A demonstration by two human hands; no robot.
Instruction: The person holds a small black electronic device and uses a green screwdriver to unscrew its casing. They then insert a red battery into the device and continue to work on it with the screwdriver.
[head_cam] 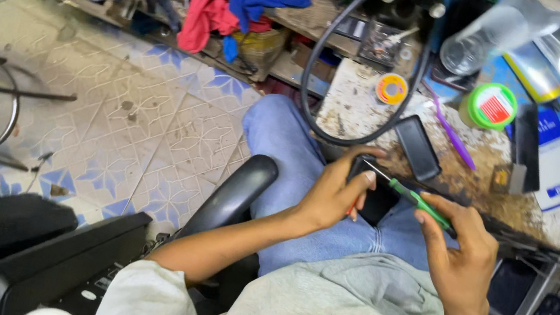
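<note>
Left hand [334,192] grips a dark phone [373,195] over the lap, just short of the workbench [362,111] edge. Right hand [457,245] closes around a green-handled screwdriver [409,194], whose tip meets the phone's top end. Judging by this, the screw work looks midway; the casing seems unopened. 1 more black phone [416,148] lies on the bench, near a solder spool [391,88].
</note>
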